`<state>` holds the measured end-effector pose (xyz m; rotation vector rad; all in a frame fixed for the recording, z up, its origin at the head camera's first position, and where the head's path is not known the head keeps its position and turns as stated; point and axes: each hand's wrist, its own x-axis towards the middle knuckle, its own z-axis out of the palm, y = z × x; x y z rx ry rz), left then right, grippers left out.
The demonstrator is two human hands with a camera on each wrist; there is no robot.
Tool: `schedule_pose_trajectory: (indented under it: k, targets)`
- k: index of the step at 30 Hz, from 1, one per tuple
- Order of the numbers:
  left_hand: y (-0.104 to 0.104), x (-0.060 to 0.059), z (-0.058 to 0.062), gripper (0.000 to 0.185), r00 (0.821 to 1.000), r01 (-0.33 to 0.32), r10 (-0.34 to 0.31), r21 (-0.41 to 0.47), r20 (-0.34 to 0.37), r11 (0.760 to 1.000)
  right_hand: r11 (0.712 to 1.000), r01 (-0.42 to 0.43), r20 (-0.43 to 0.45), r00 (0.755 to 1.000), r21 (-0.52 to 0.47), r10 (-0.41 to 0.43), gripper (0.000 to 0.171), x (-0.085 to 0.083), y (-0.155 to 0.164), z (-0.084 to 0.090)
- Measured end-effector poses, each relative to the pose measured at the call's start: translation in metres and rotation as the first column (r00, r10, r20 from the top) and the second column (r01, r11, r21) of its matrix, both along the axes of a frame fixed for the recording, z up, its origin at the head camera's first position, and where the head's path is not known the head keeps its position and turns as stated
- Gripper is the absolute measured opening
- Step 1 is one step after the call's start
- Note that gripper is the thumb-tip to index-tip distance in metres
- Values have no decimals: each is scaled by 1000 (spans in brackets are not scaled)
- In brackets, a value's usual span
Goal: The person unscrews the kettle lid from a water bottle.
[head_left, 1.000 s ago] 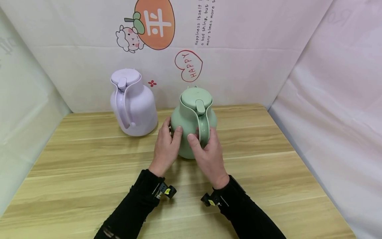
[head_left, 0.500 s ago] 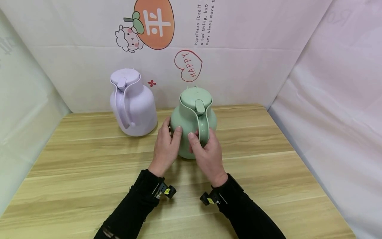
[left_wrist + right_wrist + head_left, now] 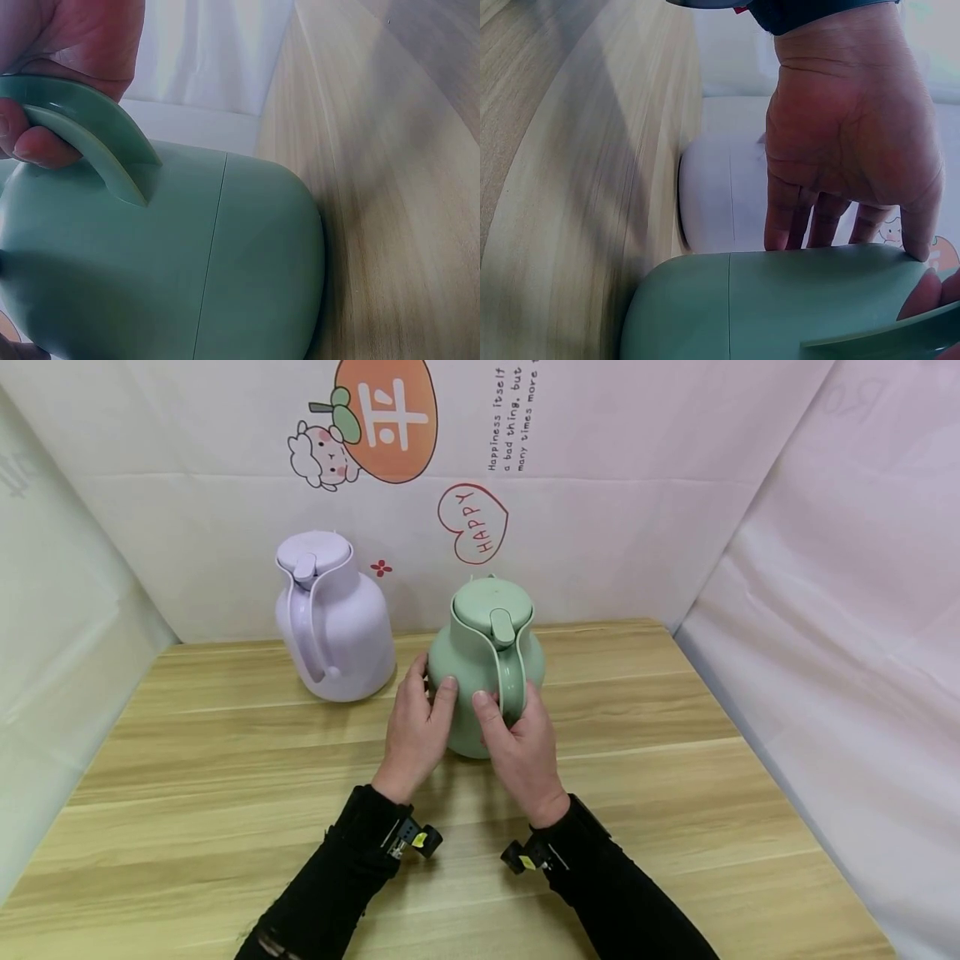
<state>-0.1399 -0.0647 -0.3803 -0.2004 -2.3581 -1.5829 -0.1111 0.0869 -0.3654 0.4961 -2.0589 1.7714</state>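
Note:
A green thermos jug (image 3: 468,718) stands upright on the wooden table, its lid on and its handle (image 3: 512,683) toward me. My right hand (image 3: 527,752) holds that handle, with fingers curled through it and the thumb on the near left side; the left wrist view shows this grip (image 3: 82,37) closely. Against the jug's left side rests my left hand (image 3: 415,731), thumb on the front. In the right wrist view its fingers (image 3: 821,225) look fairly straight where they touch the green wall. Their tips are partly hidden behind the jug.
A lilac thermos jug (image 3: 348,627) of the same shape stands at the back left, apart from the green one. White printed cloth (image 3: 600,543) hangs behind the wooden table (image 3: 225,827) and along both sides.
My right hand and wrist have shifted slightly left at the handle. The left hand and both jugs look unmoved.

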Motion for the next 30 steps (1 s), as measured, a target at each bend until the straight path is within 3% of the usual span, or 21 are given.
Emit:
schedule_pose_trajectory:
  k: [20, 30]
  targets:
    - [-1, 1, 2, 68, 999, 28, -29, 16, 15, 999, 1000, -5, -41, 999, 8, 6, 25, 0, 1, -2]
    - [-8, 5, 10, 71, 1000, 4, -3, -38, 10, 999, 1000, 0, -37, 999, 1, 1, 26, -1, 0, -2]
